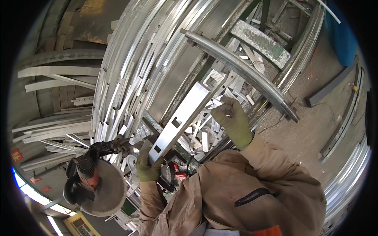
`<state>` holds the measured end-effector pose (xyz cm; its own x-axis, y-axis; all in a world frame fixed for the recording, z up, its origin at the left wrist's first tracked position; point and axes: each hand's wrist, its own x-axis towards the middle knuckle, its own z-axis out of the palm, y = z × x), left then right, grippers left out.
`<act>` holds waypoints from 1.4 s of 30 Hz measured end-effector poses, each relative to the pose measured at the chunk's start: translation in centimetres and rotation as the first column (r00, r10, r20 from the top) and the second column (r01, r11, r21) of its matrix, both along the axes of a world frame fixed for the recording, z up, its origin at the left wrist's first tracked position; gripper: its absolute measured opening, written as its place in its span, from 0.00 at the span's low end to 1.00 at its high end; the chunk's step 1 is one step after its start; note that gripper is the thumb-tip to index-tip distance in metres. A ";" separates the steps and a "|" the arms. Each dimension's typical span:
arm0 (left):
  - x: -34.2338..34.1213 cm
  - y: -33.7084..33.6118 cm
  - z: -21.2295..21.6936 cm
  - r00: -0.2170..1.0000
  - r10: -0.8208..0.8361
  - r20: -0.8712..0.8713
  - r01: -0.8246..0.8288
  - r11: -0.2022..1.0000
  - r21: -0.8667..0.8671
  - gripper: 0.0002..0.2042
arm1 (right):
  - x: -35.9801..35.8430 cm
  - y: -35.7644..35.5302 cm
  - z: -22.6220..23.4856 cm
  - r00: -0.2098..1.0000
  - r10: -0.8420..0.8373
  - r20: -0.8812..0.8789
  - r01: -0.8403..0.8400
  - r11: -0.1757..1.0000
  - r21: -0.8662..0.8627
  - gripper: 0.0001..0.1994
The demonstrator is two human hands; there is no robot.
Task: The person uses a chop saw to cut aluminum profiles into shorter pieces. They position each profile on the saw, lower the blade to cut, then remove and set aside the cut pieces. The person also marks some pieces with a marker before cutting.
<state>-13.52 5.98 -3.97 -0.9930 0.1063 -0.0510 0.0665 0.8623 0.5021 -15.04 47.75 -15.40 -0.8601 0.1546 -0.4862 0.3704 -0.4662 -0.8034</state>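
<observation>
Head view, left hand (pixel 147 165) gripping aluminium profile (pixel 179 122), right hand (pixel 232 120) raised

The gloved left hand (pixel 147 163) grips the lower end of a slotted aluminium bar (pixel 179 120) just right of the chop saw (pixel 96 181), while the gloved right hand (pixel 232 120) pinches something small beside the bar.

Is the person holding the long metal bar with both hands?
No, only the left hand grips the metal bar; the right hand is off it, closed around something small.
</observation>
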 end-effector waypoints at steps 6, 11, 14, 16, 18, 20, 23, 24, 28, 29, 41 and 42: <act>1.0 1.0 -0.2 1.000 0.009 -0.020 -0.014 0.975 -0.220 0.36 | -2.0 -1.9 -1.4 0.994 -0.107 -0.039 0.090 0.949 -0.302 0.70; 1.0 0.9 -0.7 0.997 0.069 0.036 -0.060 0.975 -0.214 0.36 | -3.7 -2.2 0.4 0.987 -0.137 -0.083 0.099 0.930 -0.353 0.59; 0.8 0.4 -0.9 0.998 0.057 0.039 -0.048 0.978 -0.203 0.37 | -4.4 -2.3 1.4 0.988 -0.129 -0.089 0.093 0.939 -0.331 0.55; 0.8 0.0 -1.1 0.999 0.037 0.027 -0.031 0.981 -0.194 0.37 | -4.7 -2.3 1.9 0.987 -0.133 -0.091 0.094 0.935 -0.341 0.53; 0.9 -0.4 -1.4 1.000 0.020 -0.001 -0.020 0.982 -0.187 0.38 | -4.7 -2.4 2.3 0.988 -0.131 -0.084 0.094 0.931 -0.353 0.51; 1.0 -0.6 -1.6 1.000 0.009 -0.011 -0.010 0.987 -0.160 0.38 | -4.7 -2.4 2.5 0.987 -0.136 -0.085 0.095 0.923 -0.373 0.49; 1.0 -0.8 -1.9 1.000 0.016 -0.004 -0.017 0.992 -0.123 0.38 | -4.8 -2.3 2.5 0.992 -0.107 -0.072 0.077 0.941 -0.329 0.48; 0.9 -0.8 -1.9 1.000 0.029 0.007 -0.028 0.994 -0.103 0.38 | -4.8 -2.3 2.5 0.992 -0.099 -0.077 0.070 0.945 -0.320 0.48; 0.4 -0.7 -1.8 1.000 -0.019 0.001 0.019 0.989 -0.146 0.38 | -4.8 -2.4 2.3 0.992 -0.099 -0.077 0.071 0.947 -0.314 0.48; 0.3 -0.6 -1.8 1.000 -0.025 0.000 0.025 0.989 -0.146 0.38 | -4.9 -2.4 2.2 0.992 -0.105 -0.075 0.076 0.945 -0.318 0.48; 0.6 -2.0 -3.1 0.992 0.084 0.091 -0.074 0.992 -0.106 0.37 | -4.7 -2.4 2.4 0.991 -0.107 -0.085 0.079 0.956 -0.282 0.46; 0.6 -2.2 -3.2 0.984 0.123 0.128 -0.114 0.991 -0.074 0.37 | -4.7 -2.4 2.4 0.991 -0.105 -0.085 0.076 0.954 -0.290 0.46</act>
<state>-12.96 3.80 -7.14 -0.9824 -0.0201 -0.1856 -0.1015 0.8918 0.4410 -19.77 45.36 -13.03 -0.8945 0.1009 -0.4355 0.2422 -0.7094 -0.6619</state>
